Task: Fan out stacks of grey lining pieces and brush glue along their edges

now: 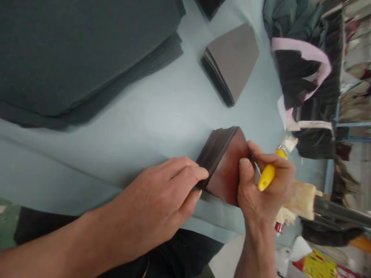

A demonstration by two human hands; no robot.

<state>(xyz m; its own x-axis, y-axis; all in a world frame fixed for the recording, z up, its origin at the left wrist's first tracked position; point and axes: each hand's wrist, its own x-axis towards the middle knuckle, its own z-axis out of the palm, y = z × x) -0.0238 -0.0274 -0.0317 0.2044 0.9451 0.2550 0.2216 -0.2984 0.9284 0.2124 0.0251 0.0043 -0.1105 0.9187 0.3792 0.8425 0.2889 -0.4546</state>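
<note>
A thick stack of dark pieces with a shiny reddish-brown top (227, 170), leather-like in look, is held just over the pale table between both hands. My left hand (171, 193) pinches its left edge, fingers on the layered side and thumb below. On the other side, my right hand (268, 185) grips the stack's right edge, thumb on the top face. A yellow paintbrush (267, 177) is tucked in the same right hand, its pale bristles pointing up and away.
A similar grey stack (234, 61) lies farther back on the pale table covering (162, 127). Large dark cloth layers (87, 50) fill the upper left. Pink-edged fabric (301, 46) lies at right, near a pale block (301, 199) with a dark bar.
</note>
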